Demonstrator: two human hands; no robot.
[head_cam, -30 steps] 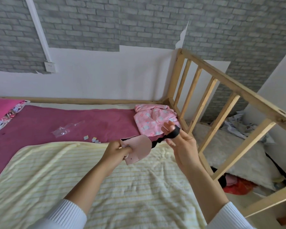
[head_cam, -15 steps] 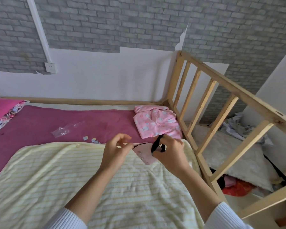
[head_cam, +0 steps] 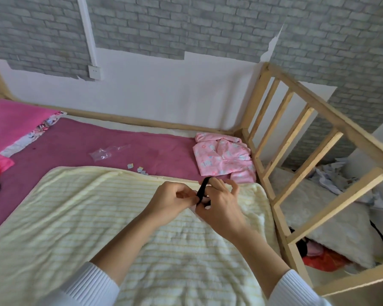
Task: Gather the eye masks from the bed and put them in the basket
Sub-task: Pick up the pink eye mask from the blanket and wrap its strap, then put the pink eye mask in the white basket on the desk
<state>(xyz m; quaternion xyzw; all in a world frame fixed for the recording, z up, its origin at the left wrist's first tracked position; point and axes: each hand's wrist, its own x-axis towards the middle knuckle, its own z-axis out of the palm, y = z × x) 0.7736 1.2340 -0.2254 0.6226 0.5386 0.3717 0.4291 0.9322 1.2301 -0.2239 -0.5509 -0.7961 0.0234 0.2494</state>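
— Where is the pink fabric eye mask with black elastic strap (head_cam: 202, 191)?
— Pinched between left hand (head_cam: 171, 200) and right hand (head_cam: 219, 206), both grips clamped on it, above the pale yellow striped blanket (head_cam: 97, 217), pink pyjamas (head_cam: 223, 159) at twelve o'clock.

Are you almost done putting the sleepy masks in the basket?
Not yet. No basket shows in this view, so nothing looks put away. Right now the left hand and right hand hold one pink eye mask by its black strap above the yellow striped blanket. It must go into the basket.
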